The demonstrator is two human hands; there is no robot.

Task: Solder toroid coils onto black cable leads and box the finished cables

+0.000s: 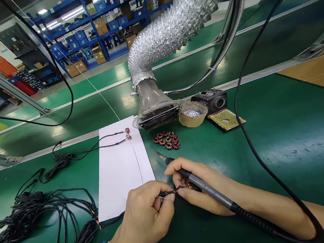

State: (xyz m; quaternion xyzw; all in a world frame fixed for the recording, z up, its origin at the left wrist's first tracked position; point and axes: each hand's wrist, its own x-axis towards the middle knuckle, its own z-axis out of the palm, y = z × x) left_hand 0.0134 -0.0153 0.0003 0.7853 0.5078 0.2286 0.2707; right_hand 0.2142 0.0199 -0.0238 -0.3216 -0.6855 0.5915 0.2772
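My left hand (149, 214) is closed in a pinch on a black cable (164, 193), whose thin leads show at the fingertips. A thin silvery wire (138, 162) runs down from above, over the white paper (121, 175), to this hand. My right hand (213, 181) grips a soldering iron (204, 185) like a pen, its metal tip (158, 153) pointing up-left, away from the cable. Under its fingers sits a part with copper windings (190, 186), mostly hidden and close to the cable end. Two reddish coils (127, 134) on black cables lie on the paper.
Several small ring coils (167, 139) lie beyond the iron tip. Behind them are a fume hood (156, 106) on a foil duct (167, 33), a round tub (192, 118), a black stand (213, 99) and a yellow sponge (226, 119). Tangled black cables (24, 215) cover the left; the iron's cord loops right.
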